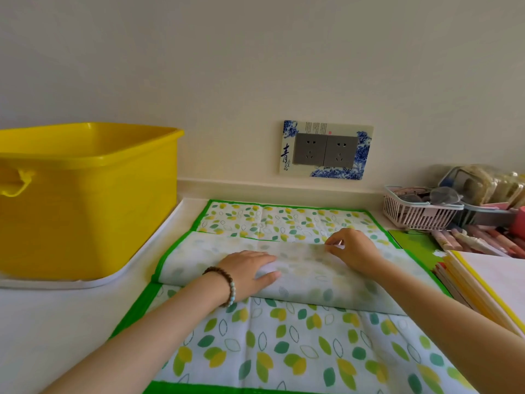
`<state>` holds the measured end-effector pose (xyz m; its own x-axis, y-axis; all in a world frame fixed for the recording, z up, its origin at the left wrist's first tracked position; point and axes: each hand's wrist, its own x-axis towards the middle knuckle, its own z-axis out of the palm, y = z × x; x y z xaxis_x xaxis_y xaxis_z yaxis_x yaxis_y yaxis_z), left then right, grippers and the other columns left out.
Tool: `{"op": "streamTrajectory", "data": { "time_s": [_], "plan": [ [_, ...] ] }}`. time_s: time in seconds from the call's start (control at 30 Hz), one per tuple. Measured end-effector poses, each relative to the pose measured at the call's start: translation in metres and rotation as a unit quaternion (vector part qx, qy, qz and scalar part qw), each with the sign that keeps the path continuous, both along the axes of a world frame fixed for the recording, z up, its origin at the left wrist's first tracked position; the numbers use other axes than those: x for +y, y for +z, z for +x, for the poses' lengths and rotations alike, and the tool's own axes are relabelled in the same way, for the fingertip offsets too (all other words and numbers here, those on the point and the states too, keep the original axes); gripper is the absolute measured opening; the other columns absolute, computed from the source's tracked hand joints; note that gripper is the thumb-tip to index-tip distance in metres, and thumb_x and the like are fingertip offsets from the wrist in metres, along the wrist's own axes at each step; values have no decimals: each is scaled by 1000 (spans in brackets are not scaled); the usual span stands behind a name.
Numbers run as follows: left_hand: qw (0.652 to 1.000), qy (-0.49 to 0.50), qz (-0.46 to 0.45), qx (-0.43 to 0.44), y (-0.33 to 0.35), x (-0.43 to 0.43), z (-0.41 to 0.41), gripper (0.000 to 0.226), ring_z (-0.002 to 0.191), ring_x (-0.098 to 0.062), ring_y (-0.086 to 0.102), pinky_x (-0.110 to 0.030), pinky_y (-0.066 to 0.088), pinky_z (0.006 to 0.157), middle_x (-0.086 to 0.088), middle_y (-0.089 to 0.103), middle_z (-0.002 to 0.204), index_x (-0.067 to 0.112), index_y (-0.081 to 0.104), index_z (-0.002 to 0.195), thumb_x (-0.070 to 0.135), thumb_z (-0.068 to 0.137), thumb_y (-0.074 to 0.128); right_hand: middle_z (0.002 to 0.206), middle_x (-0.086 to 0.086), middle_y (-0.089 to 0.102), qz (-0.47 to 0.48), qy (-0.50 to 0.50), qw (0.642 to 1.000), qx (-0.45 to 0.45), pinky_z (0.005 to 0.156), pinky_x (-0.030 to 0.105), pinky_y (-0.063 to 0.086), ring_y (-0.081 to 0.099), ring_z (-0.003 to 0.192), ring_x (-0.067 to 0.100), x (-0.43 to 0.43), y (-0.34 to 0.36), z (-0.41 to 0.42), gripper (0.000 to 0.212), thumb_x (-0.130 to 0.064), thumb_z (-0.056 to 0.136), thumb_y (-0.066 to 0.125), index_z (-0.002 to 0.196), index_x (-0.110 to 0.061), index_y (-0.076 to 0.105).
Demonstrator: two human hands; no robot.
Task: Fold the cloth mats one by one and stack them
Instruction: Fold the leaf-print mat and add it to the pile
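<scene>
The only writing that can be read is on the decorated wall plate (326, 150), where dark brush characters, the largest reading 青, run down its left side beside blue flower patterns; the small print along its top is too fine to make out. The plate frames two grey sockets. One cloth mat (284, 336), white with green and yellow leaves and a green border, lies spread on the white counter (42, 336), with a band of it turned over across the middle so that its pale underside faces up. The left hand (250, 273), wearing one bead bracelet (227, 285), presses flat and open on that fold. The right hand (352, 248) pinches the folded band's far edge between thumb and fingertips. One yellow tub (85, 200) stands to the left and one pink basket (417, 211) to the right
</scene>
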<state>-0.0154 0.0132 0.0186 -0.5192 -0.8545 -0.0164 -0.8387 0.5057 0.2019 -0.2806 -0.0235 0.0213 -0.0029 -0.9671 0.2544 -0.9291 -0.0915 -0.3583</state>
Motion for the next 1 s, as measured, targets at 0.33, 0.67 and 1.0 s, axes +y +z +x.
{"op": "streamTrajectory", "data": {
  "time_s": [0.33,0.67,1.0],
  "plan": [
    [1000,14,11,7,-27,-11,-3,57,145,-9,-1,-34,-1,118,12,3,157,33,11,149,54,96,20,141,1,47,4,26,999,-31,103,30,35,47,125,19,32,-4,65,38,-32,97,45,132,-19,51],
    [999,25,-12,-25,-24,-6,-6,81,145,-11,2,-37,3,119,9,2,158,23,7,150,71,86,21,159,-5,10,89,26,994,59,118,39,1,4,146,15,53,-32,93,54,-45,100,20,150,-27,16],
    [1000,14,2,-13,-25,-7,-2,131,145,-9,-1,-38,1,119,11,-3,157,26,2,150,98,42,-1,159,-10,3,129,-32,987,87,118,40,0,1,146,13,76,-28,6,60,-61,94,16,149,-38,9]
  ]
}}
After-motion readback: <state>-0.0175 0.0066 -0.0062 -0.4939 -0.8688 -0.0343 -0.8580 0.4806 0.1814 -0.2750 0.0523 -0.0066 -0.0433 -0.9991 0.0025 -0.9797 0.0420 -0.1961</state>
